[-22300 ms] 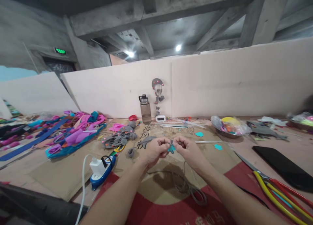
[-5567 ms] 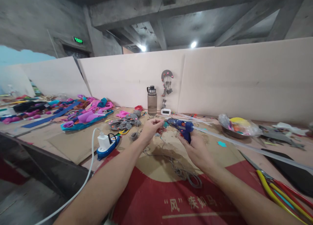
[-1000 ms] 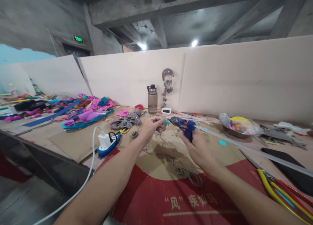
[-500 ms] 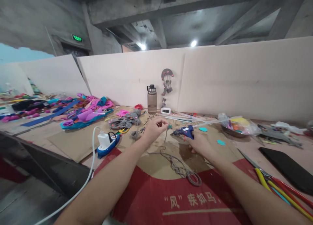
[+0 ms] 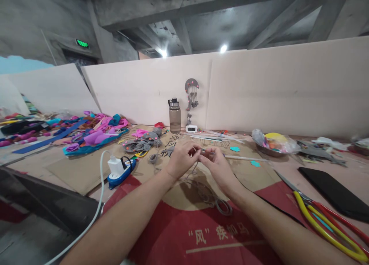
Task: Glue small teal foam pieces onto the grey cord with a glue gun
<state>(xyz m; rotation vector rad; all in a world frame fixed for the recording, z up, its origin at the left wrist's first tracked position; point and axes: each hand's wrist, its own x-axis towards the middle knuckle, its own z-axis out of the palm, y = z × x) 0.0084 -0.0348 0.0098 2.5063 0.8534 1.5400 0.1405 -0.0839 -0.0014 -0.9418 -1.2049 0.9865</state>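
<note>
Change noted: the right hand (image 5: 215, 163) no longer grips the blue glue gun. It now meets the left hand (image 5: 184, 157) at the fingertips, above the cardboard (image 5: 161, 226). The gun's body cannot be made out behind the fingers; a translucent, rod-shaped glue stick (image 5: 246, 157) extends to their right.

Left hand: thumb and forefinger pinch at the upper end of a gray cord (image 5: 194, 169). Right hand: fingers curled, thumb and forefinger drawn close at the same spot; whether they pinch anything cannot be told. Any piece between the hands is too covered to identify. The cord, soft and thin, runs down from the fingertips to loose loops on the cardboard, which is matte, printed red and tan.

Two flat teal cutouts (image 5: 255, 164) with scalloped edges lie beyond the right hand. Gray felt pieces (image 5: 141, 142) with pink and orange dots are heaped to the left. A crescent-shaped gray hanging ornament (image 5: 191, 83) is against the pale board, beside a smoky, translucent bottle (image 5: 175, 117). To the right are yellow-handled scissors (image 5: 302, 199), a smooth black phone (image 5: 331, 190) and a shiny metal bowl (image 5: 269, 151) holding crinkled plastic.
</note>
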